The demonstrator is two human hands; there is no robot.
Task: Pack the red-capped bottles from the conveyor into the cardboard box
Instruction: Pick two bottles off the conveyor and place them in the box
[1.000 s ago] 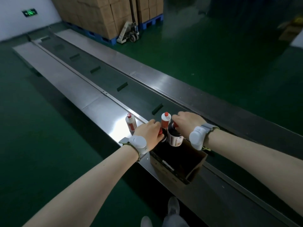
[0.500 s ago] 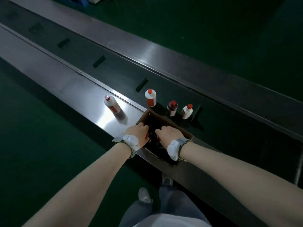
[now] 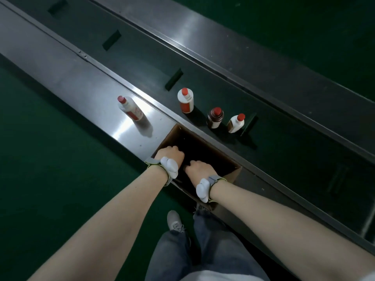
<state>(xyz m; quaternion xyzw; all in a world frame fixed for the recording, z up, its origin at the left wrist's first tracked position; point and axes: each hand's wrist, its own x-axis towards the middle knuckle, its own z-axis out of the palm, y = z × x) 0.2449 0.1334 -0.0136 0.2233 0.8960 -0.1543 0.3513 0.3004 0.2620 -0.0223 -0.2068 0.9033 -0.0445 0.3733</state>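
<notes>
The cardboard box (image 3: 233, 176) stands open on the near steel ledge (image 3: 71, 74), its inside dark. Both my hands reach down into it: my left hand (image 3: 170, 154) at the left corner, my right hand (image 3: 199, 169) beside it. Their fingers curl down into the dark, and what lies under them is hidden. Three red-capped bottles stand on the dark conveyor belt (image 3: 142, 57) just beyond the box: a white one with a red label (image 3: 185, 100), a dark brown one (image 3: 215, 117) and a smaller white one (image 3: 236, 123). Another white red-capped bottle (image 3: 130, 107) stands on the ledge, left of the box.
Green cleats (image 3: 173, 79) cross the belt at intervals. A second steel rail (image 3: 223, 47) runs along the belt's far side. Green floor lies on both sides. My legs and a grey shoe (image 3: 174, 221) are below the ledge.
My hands, each with a bottle held above the box a second ago, have gone down into it. The view has tilted downward, so three bottles on the belt now show.
</notes>
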